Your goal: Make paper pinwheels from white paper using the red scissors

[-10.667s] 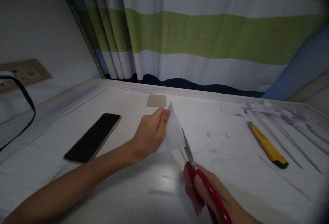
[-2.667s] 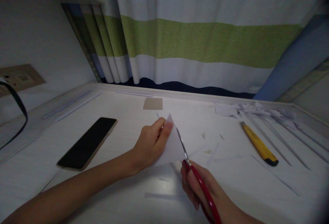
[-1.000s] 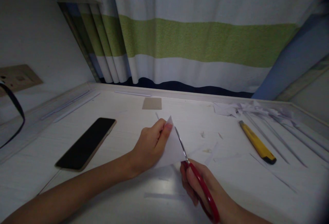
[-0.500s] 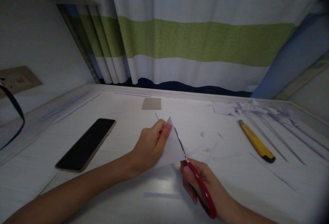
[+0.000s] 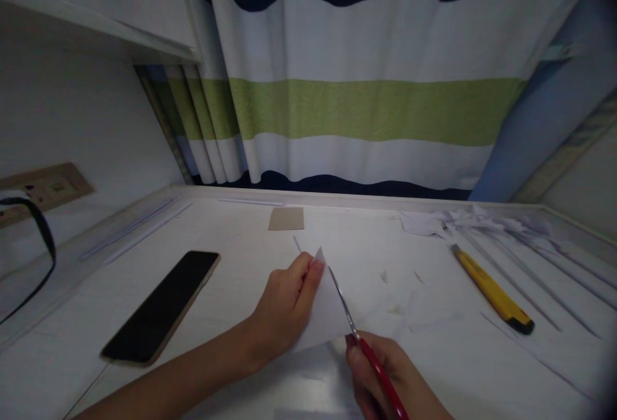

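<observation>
My left hand [image 5: 285,301] pinches a white piece of paper [image 5: 324,318], thumb on top, with a pointed corner sticking up past the fingertips. Beside its right edge are the metal blades of a pair of red-handled scissors [image 5: 383,378]. My right hand [image 5: 380,368] grips those scissors by the handle, the blades pointing up and away from me along the paper's edge. From this angle the blades look closed together. A thin white strip [image 5: 296,241] shows just beyond my left knuckles.
A black phone [image 5: 161,307] lies left. A small grey-brown card square [image 5: 286,219] sits behind my hands. On the right are a yellow box cutter [image 5: 491,288], rolled paper sticks [image 5: 511,279] and crumpled paper [image 5: 475,219]. Paper scraps [image 5: 434,320] lie nearby. A striped curtain [image 5: 366,108] hangs behind.
The view has tilted up, so the table and hands sit lower in the picture. The scissor handles look narrower, closer together than before. Both hands keep their hold.
</observation>
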`<action>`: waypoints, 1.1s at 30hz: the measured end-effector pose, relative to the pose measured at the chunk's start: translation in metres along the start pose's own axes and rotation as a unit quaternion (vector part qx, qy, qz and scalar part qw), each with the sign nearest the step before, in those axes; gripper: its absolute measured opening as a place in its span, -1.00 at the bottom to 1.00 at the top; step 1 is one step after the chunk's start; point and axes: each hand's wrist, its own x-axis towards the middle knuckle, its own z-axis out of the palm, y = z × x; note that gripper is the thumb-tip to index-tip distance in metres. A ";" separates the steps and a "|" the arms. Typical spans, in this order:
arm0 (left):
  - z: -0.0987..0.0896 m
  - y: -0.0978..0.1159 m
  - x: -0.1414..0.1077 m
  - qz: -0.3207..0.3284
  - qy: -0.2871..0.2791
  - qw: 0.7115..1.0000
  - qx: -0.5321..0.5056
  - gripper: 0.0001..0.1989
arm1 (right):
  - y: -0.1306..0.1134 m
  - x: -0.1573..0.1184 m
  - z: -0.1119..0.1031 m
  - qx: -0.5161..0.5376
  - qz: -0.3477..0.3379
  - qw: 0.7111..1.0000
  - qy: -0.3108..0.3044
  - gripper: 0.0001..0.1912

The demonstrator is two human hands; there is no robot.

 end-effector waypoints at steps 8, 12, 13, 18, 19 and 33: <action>0.000 0.001 0.000 -0.006 0.005 1.000 0.002 -0.69 | -0.003 -0.001 0.001 0.009 0.000 1.000 -0.005 -0.45; -0.001 0.002 0.000 -0.005 0.006 1.000 0.004 -0.68 | 0.001 0.000 0.000 0.003 0.003 1.000 -0.015 -0.47; -0.001 0.003 0.000 -0.005 0.005 1.000 0.004 -0.68 | 0.002 0.000 0.000 0.000 -0.001 1.000 -0.015 -0.48; -0.001 0.003 0.000 0.000 0.011 1.000 0.007 -0.69 | 0.005 -0.002 -0.001 -0.028 -0.051 0.998 -0.033 -0.49; -0.001 0.003 0.000 0.001 0.013 1.000 0.009 -0.69 | 0.005 -0.002 -0.001 -0.031 -0.065 0.997 -0.037 -0.50; 0.000 0.005 -0.007 0.013 0.026 1.000 0.003 -0.68 | -0.002 -0.007 -0.004 -0.029 -0.117 0.991 -0.064 -0.54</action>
